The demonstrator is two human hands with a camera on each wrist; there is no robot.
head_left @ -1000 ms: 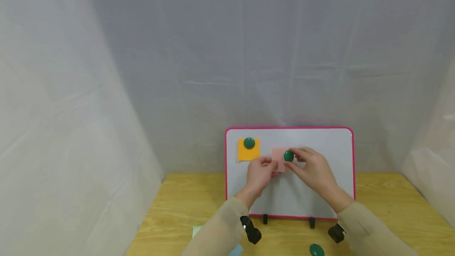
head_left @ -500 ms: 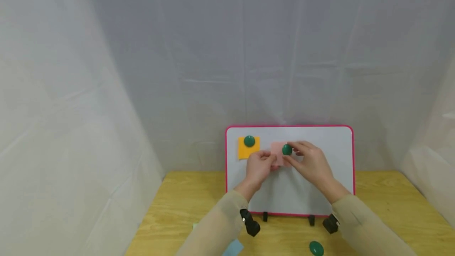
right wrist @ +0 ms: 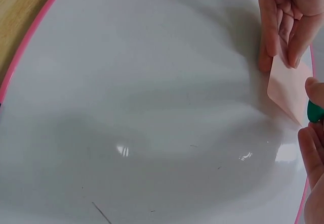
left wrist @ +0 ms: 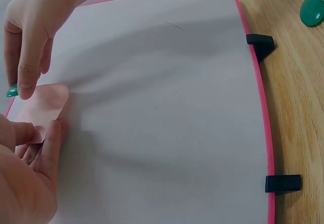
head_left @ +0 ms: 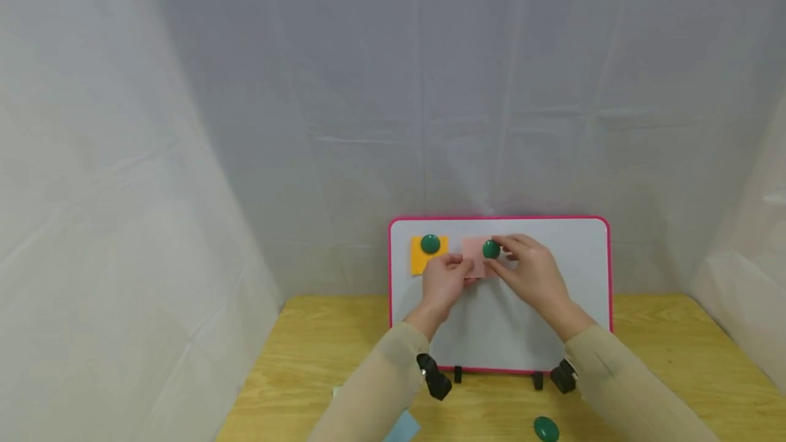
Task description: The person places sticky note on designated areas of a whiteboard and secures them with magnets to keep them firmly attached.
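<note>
Three green magnets — one on the orange note (head_left: 429, 244), one on the pink note (head_left: 490, 249), one on the table's near edge (head_left: 546, 428). One whiteboard (head_left: 583, 278) — two hands.

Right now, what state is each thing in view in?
Pink-framed whiteboard: upright on black feet.
Orange square note: pinned by a green round magnet.
Pink square note: against the board, pinched by the left hand.
Second green magnet: on the pink note, gripped by the right hand.
Third green magnet: loose on the wooden table.
</note>
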